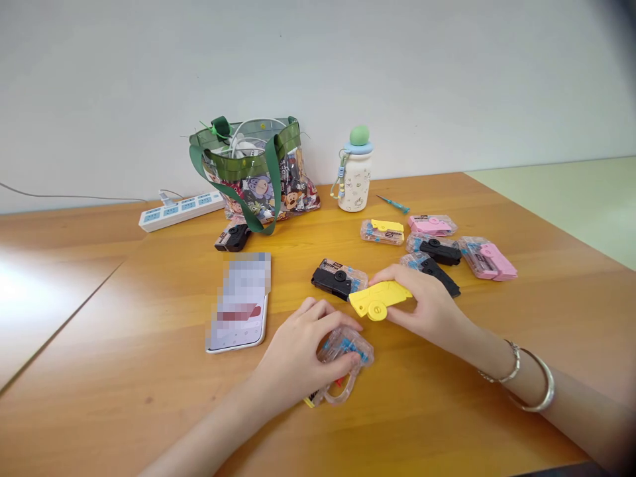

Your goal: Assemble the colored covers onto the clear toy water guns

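Okay so, right hand (428,303) pinches yellow plastic piece (380,295), long axis roughly crosswise, just beyond and slightly right of clear plastic toy body (352,344); left hand (302,346) clamped round that one.

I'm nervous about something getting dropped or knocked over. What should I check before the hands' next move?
1. Left hand on the clear toy: ok, thumb and fingers hold it.
2. Right hand on the yellow piece: ok, held by its right end.
3. One hand free: not ok, both are occupied.
4. Phone away from the left hand: ok, they look apart.
5. Bottle upright: ok.
6. Clear toy's parts all present: cannot tell, fingers cover some of it.
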Motion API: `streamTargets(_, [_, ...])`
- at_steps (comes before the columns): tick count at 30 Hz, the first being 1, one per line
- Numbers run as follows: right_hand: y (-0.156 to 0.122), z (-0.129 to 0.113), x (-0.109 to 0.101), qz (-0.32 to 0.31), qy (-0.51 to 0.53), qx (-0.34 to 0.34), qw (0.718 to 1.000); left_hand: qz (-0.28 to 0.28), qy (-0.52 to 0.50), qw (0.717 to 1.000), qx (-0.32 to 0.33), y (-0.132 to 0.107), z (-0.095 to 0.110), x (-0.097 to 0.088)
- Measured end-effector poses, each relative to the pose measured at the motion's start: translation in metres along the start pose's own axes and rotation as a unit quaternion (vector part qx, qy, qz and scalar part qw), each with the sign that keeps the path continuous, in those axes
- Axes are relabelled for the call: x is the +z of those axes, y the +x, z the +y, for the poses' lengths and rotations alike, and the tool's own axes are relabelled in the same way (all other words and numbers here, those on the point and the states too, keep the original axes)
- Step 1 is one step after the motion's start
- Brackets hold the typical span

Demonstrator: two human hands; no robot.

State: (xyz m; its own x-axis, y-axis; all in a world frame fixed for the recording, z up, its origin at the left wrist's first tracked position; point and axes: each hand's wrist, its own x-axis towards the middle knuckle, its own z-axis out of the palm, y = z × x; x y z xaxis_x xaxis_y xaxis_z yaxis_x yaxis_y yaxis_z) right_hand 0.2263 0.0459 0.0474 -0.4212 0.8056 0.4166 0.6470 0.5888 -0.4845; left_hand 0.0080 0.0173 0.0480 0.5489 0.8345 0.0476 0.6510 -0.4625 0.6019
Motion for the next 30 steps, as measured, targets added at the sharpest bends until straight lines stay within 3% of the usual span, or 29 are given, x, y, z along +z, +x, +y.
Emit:
streamTargets(6, [-0.007, 0.0, 0.003, -0.002, -0.019, -0.026, 0.999, 0.109, -0.024, 0.993, -0.022, -0.001, -0.002, 0.003])
streamTargets(9, [-0.01, -0.001, 0.006, 0.008, -0.01, -0.03, 0.999, 0.137, -0.056, 0.989, -0.01, -0.001, -0.002, 0.004])
streamTargets(15, [-0.011, -0.006, 0.009, 0.007, -0.014, -0.069, 0.997, 0.098, -0.074, 0.992, 0.002, -0.001, 0.002, 0.006])
streamTargets(21, [-0.009, -0.01, 0.003, 0.072, -0.047, -0.035, 0.996, 0.046, -0.138, 0.989, -0.02, 0.002, 0.006, 0.01])
streamTargets(26, [-0.008, -0.016, 0.003, 0.075, -0.044, -0.073, 0.994, 0.085, -0.156, 0.984, -0.016, 0.001, 0.008, 0.009])
streamTargets(30, [-0.008, -0.021, 0.005, 0.033, -0.072, -0.108, 0.991, 0.126, -0.113, 0.985, -0.038, 0.001, 0.006, 0.005])
